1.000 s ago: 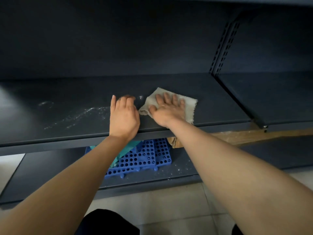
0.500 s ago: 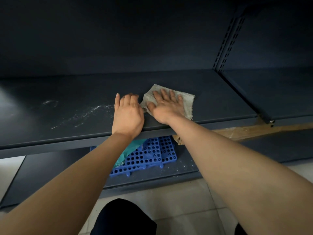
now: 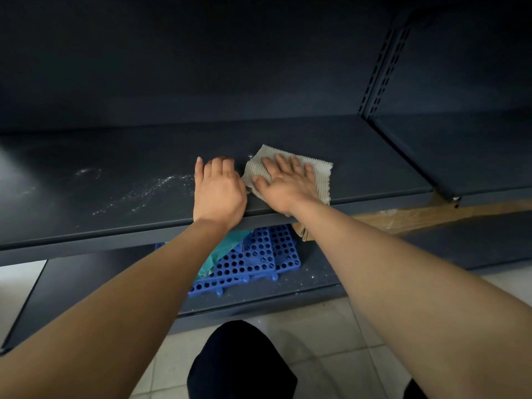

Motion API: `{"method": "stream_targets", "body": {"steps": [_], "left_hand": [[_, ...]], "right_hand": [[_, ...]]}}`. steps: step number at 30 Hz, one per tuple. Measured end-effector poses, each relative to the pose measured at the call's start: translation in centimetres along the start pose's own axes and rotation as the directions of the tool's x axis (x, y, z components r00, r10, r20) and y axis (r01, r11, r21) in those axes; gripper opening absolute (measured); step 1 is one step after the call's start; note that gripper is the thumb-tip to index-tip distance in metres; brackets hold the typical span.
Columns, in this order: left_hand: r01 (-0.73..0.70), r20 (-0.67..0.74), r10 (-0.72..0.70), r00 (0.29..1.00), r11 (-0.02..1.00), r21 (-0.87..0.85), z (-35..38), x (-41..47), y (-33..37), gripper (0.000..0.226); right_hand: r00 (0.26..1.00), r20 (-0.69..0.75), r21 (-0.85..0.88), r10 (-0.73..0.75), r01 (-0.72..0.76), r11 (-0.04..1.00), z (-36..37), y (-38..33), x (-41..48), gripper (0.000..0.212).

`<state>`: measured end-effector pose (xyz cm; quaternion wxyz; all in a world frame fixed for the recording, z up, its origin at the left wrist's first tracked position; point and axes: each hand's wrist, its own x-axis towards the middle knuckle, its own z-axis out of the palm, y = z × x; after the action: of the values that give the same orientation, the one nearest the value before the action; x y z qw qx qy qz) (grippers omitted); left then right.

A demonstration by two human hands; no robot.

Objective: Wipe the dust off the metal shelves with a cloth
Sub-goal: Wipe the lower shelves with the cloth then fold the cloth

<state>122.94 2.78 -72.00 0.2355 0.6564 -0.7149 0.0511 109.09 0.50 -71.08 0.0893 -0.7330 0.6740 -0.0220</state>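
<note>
Right hand [image 3: 288, 184] is pressed flat on the ribbed cloth [image 3: 319, 174], fingers spread, thumb pinching a bunched corner so it won't slip while I push. The cloth sits near the front edge of the dark metal shelf [image 3: 129, 156]. Left hand [image 3: 217, 191] is palm down and open right beside it, holding nothing, I think just bracing me. The white dust [image 3: 144, 191] streaks lie left of that hand, so that's my next patch. It's dim back there, can't say if the rear is clean.
</note>
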Motion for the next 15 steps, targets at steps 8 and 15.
{"method": "stream_targets", "body": {"steps": [8,15], "left_hand": [[-0.206,0.037,0.21,0.977,0.975,-0.087,1.1,0.6,5.0,0.053],[-0.339,0.218,0.395,0.892,0.906,-0.254,2.6,1.9,7.8,0.041]], "right_hand": [[0.997,-0.015,-0.027,0.079,-0.079,0.996,-0.9,6.0,-0.6,0.062],[0.971,-0.027,-0.065,0.238,-0.239,0.969,-1.9,11.4,0.3,0.063]]}}
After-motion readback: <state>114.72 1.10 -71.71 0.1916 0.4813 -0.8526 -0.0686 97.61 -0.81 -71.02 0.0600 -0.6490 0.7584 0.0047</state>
